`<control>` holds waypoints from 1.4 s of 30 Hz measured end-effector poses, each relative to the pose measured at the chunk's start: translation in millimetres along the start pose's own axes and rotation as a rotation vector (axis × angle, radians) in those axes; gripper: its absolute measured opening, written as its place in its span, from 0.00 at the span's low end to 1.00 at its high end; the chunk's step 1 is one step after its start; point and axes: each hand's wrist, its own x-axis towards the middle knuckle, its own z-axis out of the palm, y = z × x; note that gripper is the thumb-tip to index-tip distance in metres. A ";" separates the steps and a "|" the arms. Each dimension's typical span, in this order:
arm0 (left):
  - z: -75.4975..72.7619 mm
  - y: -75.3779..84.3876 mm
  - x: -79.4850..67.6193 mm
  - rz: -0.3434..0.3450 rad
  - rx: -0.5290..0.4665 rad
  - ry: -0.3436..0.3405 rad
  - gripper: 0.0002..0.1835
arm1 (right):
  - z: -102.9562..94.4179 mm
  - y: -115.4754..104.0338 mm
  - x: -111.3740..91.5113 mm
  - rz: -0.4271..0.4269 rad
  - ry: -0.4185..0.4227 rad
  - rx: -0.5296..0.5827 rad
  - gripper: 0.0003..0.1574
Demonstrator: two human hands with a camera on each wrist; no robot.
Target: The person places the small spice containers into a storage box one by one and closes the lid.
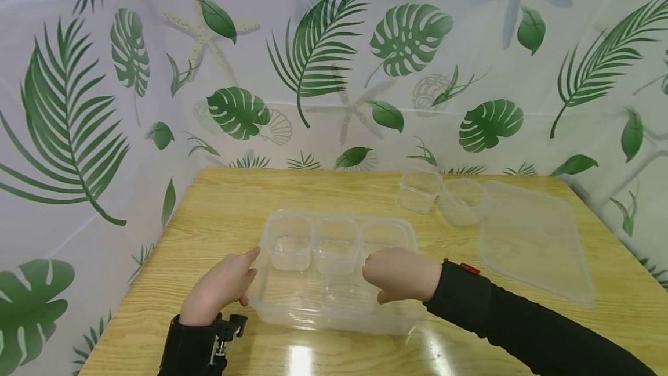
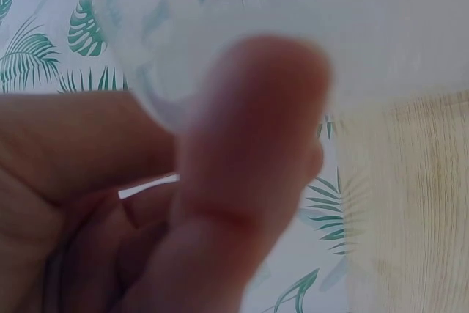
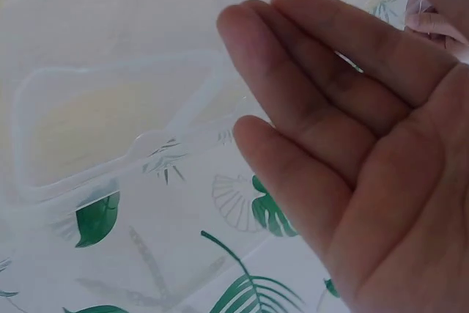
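Observation:
A large clear plastic box [image 1: 284, 319] sits mid-table. Along its far side stand small clear containers: one at the left [image 1: 290, 257], one in the middle [image 1: 336, 254] and one at the right [image 1: 388, 229]. Nearer the front is another small container [image 1: 348, 299]. My left hand [image 1: 221, 286] is at the box's left edge; in the left wrist view the thumb [image 2: 256, 122] lies against clear plastic with fingers behind it. My right hand [image 1: 399, 274] hovers over the box's right part. Its fingers [image 3: 293, 86] look relaxed, and nothing is held in them.
Two loose small containers, one squarish [image 1: 419, 193] and one rounder [image 1: 461, 202], stand at the back right. Beside them a large translucent lid [image 1: 532, 242] lies flat on the wooden table [image 1: 229, 196]. A leaf-patterned cloth [image 1: 323, 132] hangs behind the table.

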 end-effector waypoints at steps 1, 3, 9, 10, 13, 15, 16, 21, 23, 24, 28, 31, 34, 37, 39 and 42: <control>0.2 0.3 0.2 0.000 0.002 0.001 0.26 | -0.4 -1.2 2.6 0.001 -0.002 -0.005 0.19; 0.5 0.7 0.7 0.002 0.012 0.004 0.26 | -1.4 -3.7 7.7 0.002 -0.008 -0.019 0.19; 1.3 1.5 1.4 0.001 0.021 0.005 0.26 | -6.3 -11.1 19.6 0.027 -0.021 -0.015 0.18; 1.5 1.6 1.4 0.001 0.019 0.004 0.26 | -6.8 -11.9 21.3 0.030 -0.021 -0.010 0.18; 2.0 1.7 1.4 0.005 0.022 0.006 0.26 | -7.1 -12.9 27.3 0.022 -0.019 -0.003 0.18; 2.1 1.8 1.4 0.007 0.025 0.010 0.26 | -6.7 -12.6 31.8 0.021 -0.021 0.004 0.18; 2.2 1.8 1.5 0.008 0.028 0.012 0.26 | -6.5 -12.4 34.1 0.020 -0.021 0.003 0.19; 2.5 1.9 1.7 0.004 0.017 0.016 0.26 | -5.2 -11.4 44.6 0.031 -0.011 0.018 0.19; 2.7 2.0 1.8 0.002 0.007 0.013 0.26 | -4.5 -11.3 47.6 0.038 -0.007 0.025 0.20; 2.8 1.9 1.8 0.001 0.001 0.011 0.26 | -4.0 -11.3 48.8 0.035 -0.005 0.023 0.20; 2.8 1.7 2.0 0.000 -0.011 0.008 0.26 | -3.5 -11.8 52.2 0.040 -0.018 0.028 0.21; 2.4 1.5 1.9 -0.004 -0.011 0.003 0.26 | -4.3 -11.7 54.9 0.034 -0.030 0.055 0.21; 2.3 1.1 2.1 -0.009 -0.011 -0.004 0.26 | -5.5 -11.3 57.7 0.024 -0.038 0.083 0.21; 2.3 0.9 2.5 -0.010 -0.015 -0.006 0.26 | -5.8 -11.1 60.7 0.011 -0.037 0.091 0.21; 2.5 1.0 2.7 -0.010 -0.016 -0.006 0.26 | -5.7 -11.7 62.8 0.009 -0.033 0.090 0.21; 2.8 1.0 2.7 -0.006 -0.013 -0.006 0.26 | -5.1 -13.6 66.5 0.011 -0.028 0.087 0.21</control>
